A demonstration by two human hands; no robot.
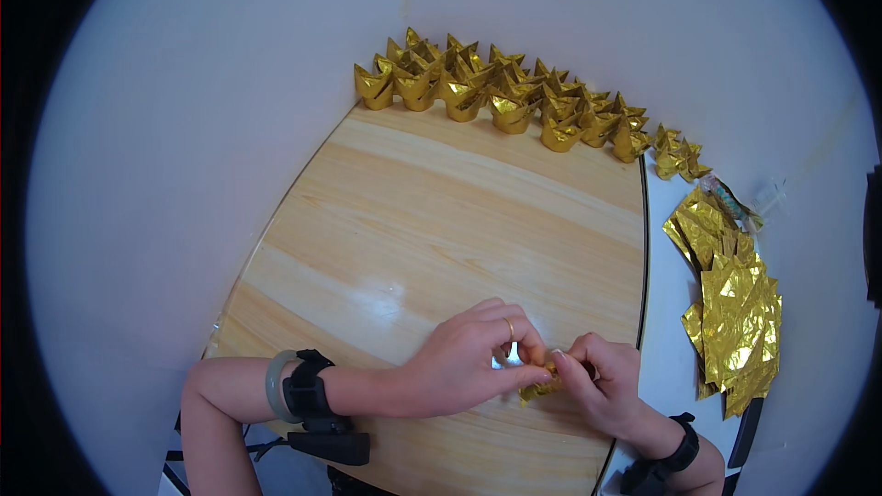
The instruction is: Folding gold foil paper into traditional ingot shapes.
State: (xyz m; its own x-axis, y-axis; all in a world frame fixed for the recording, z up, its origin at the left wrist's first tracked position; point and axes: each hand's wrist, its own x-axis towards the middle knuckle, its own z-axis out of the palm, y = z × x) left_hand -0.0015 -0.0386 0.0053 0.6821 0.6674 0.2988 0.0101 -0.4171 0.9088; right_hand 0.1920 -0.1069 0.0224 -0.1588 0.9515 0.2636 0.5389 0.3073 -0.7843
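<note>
Between my two hands, low over the wooden table, is a small piece of gold foil paper (540, 391), mostly covered by fingers. My left hand (473, 356), with a ring on one finger, pinches the paper's left side between thumb and fingertips. From the right, my right hand (602, 381) grips the same piece, its thumb pressed on the folded part. How the paper is folded is hard to make out behind the fingers. Along the table's far edge stand several rows of folded gold paper ingots (511, 113), boat-shaped with pointed ends.
The wooden table (441, 193) has a dark right edge. Beside it, a white surface (669, 289) bears a stack of flat gold foil sheets (735, 312), a few more ingots (675, 154) and a small plastic packet (730, 202). Pale walls (230, 83) enclose the left and far sides.
</note>
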